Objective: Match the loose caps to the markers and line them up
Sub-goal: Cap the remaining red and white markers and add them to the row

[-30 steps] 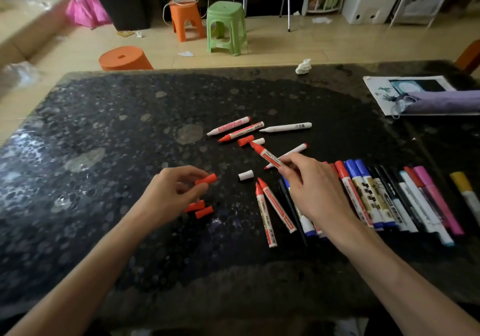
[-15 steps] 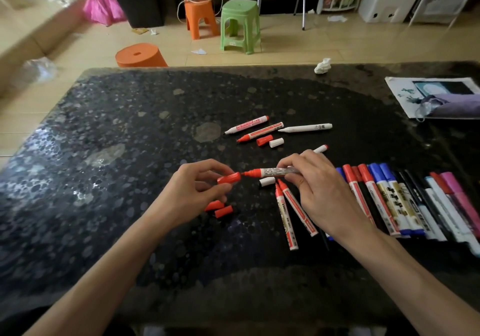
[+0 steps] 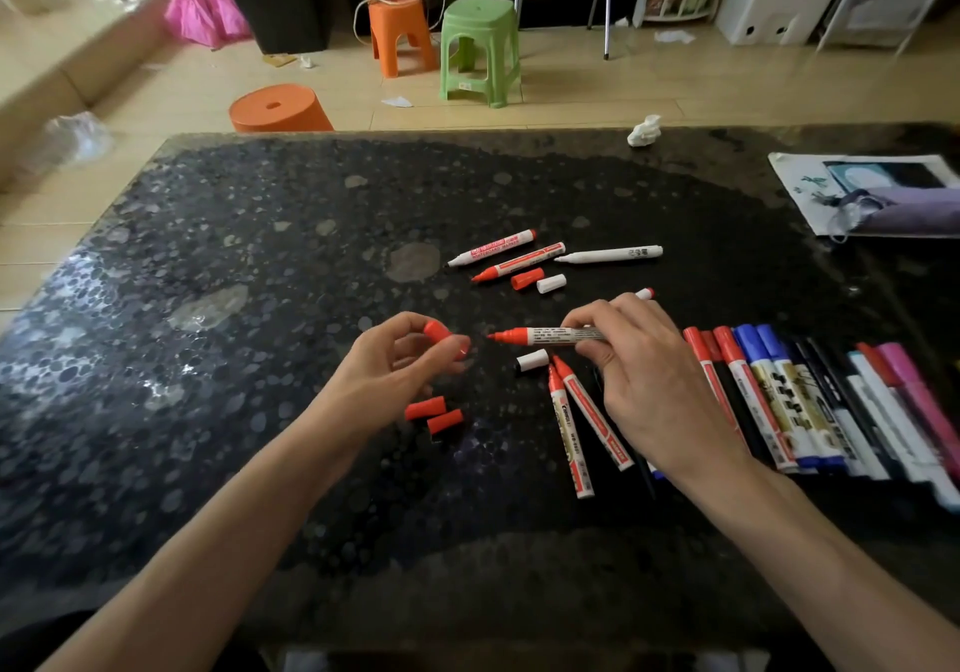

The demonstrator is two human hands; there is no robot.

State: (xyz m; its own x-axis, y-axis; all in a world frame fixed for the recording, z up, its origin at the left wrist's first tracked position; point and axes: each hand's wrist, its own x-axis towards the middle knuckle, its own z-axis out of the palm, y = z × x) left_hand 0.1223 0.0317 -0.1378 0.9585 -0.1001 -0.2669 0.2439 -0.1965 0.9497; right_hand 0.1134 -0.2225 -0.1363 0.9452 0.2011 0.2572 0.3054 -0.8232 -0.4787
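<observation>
Item: uncapped red-tipped white-barrelled marker (image 3: pixel 545 335), gripped by the fingers of the right hand (image 3: pixel 644 375) above the dark speckled tabletop (image 3: pixel 208 359); long axis level, running left-right, nib pointing left. Counterpart: short red plastic cap (image 3: pixel 437 331), pinched in the left hand (image 3: pixel 395 370), just left of the nib, apart from it; mouth orientation unclear. Judged next: cap pushes rightward onto nib. Two loose red caps (image 3: pixel 434 414) lie below the left hand.
</observation>
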